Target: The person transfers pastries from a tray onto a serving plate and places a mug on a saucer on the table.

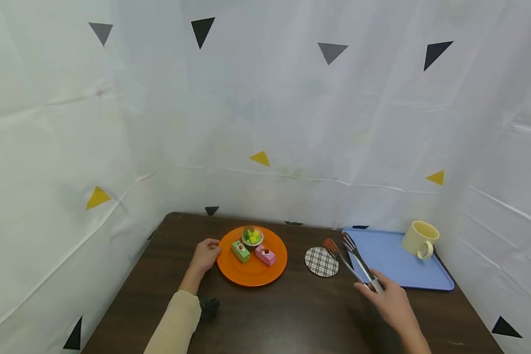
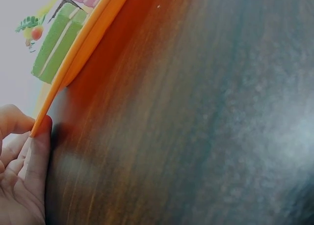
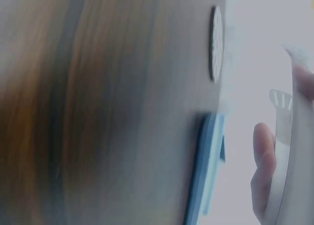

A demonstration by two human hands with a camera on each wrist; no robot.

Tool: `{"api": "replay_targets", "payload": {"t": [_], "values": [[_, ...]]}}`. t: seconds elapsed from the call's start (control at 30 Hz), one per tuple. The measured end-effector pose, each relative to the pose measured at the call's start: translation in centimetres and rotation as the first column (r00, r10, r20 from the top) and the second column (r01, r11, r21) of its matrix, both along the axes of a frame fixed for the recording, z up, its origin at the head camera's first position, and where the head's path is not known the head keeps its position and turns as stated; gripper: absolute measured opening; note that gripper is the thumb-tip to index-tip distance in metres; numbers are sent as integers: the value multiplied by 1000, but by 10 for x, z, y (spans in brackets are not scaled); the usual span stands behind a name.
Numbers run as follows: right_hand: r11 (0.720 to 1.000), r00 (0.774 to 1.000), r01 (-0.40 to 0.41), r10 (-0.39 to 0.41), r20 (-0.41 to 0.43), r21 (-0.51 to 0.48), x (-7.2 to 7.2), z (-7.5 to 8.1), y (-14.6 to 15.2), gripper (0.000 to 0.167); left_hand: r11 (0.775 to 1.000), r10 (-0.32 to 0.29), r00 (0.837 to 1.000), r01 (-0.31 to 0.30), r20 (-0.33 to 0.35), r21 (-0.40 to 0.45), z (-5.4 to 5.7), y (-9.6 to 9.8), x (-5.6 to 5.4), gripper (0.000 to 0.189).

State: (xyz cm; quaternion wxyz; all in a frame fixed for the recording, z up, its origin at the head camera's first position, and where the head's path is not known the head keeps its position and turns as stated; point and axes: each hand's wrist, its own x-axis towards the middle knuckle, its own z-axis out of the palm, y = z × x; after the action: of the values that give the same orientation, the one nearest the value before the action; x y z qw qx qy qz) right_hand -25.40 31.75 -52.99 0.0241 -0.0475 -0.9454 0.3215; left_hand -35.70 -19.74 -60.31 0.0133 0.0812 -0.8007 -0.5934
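My left hand (image 1: 205, 255) pinches the left rim of an orange plate (image 1: 252, 279); in the left wrist view the thumb lies above the rim and a finger below. On that plate are a green cake slice (image 1: 241, 251), a pink cake slice (image 1: 265, 255) and a small bowl (image 1: 252, 237) with green and yellow pieces. My right hand (image 1: 391, 300) holds metal tongs (image 1: 358, 260) with reddish-brown slotted tips. The tongs' arms are spread, nothing between them, and they point toward the checked coaster (image 1: 321, 262). In the right wrist view the tongs look pale and washed out.
A blue tray (image 1: 382, 250) lies at the back right, with a yellow mug (image 1: 420, 239) on its right part. Some dark object (image 1: 209, 306) sits beside the left wrist. White sheeting (image 1: 265, 108) with triangles encloses the dark table (image 1: 265, 319).
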Motion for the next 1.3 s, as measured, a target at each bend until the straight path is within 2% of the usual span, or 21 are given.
{"api": "replay_targets", "payload": {"t": [0.2, 0.37, 0.5, 0.7, 0.83, 1.0, 1.3], "values": [[996, 993, 59, -66, 101, 68, 1, -1, 33, 105, 1000, 20, 999, -20, 26, -9, -5, -9, 6, 36], [992, 990, 83, -93, 108, 96, 4, -3, 63, 103, 1000, 24, 1000, -24, 20, -13, -4, -11, 7, 36], [985, 978, 136, -150, 142, 107, 11, -6, 86, 106, 1000, 12, 1000, -12, 1, -7, 1, -6, 7, 37], [968, 954, 203, -229, 194, 144, 25, -16, 111, 102, 1000, 12, 1000, -12, 25, -17, -2, 0, 7, 35], [957, 943, 235, -267, 200, 173, 32, -20, 124, 105, 1000, 12, 1000, -12, 11, -11, -4, 3, 7, 35], [953, 938, 223, -267, 222, 203, 35, -18, 137, 104, 1000, 1, 1000, -1, -2, -7, -2, 4, 6, 35], [956, 939, 214, -257, 228, 198, 26, -13, 139, 107, 1000, -1, 1000, 1, 3, -12, 3, 1, 0, 35]]}}
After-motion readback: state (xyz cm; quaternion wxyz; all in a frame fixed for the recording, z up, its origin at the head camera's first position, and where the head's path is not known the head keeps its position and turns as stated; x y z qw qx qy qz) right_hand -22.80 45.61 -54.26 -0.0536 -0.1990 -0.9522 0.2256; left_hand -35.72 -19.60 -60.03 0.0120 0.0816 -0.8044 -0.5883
